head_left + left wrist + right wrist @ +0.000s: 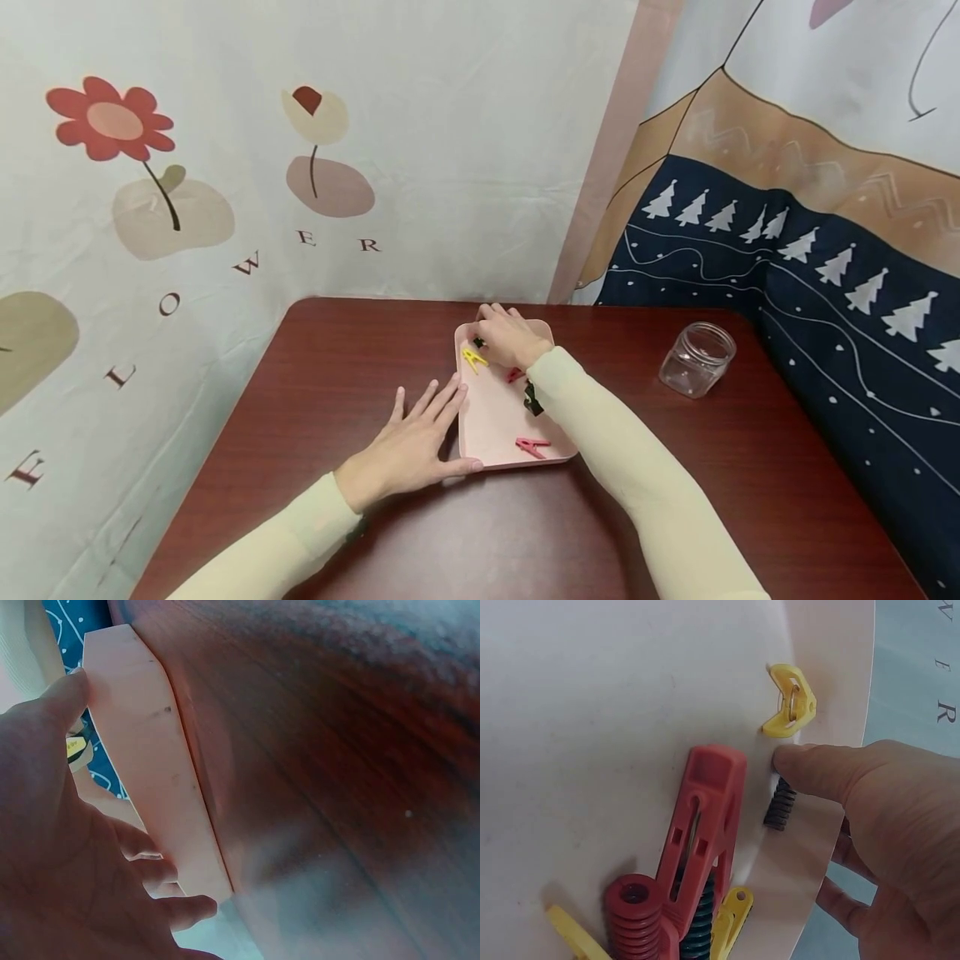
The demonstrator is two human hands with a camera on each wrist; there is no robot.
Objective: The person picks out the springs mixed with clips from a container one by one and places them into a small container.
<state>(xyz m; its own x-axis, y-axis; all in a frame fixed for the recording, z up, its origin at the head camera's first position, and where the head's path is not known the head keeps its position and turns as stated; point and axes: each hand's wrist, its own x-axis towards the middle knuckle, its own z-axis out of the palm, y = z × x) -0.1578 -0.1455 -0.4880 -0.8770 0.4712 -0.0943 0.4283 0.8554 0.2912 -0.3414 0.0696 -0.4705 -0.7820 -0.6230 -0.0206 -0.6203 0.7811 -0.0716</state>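
Observation:
A shallow pink tray [491, 421] lies on the table with small clips in it. My right hand [510, 337] grips the tray's far wall, thumb inside and fingers over the outside. In the right wrist view its thumb is right at a dark ridged piece [780, 806], partly covered. Near it are a yellow clip [791, 701], a red clothespin [705, 814] and a red ridged cylinder [634, 915]. Another red clothespin [532, 447] lies at the tray's near end. My left hand [408, 450] is spread flat, fingertips on the tray's left wall and thumb at its near corner.
A clear glass jar [697, 360], lidless, stands at the right back of the dark red wooden table [345, 367]. Printed cloth hangs behind the table [465, 167] and along its right side [705, 250].

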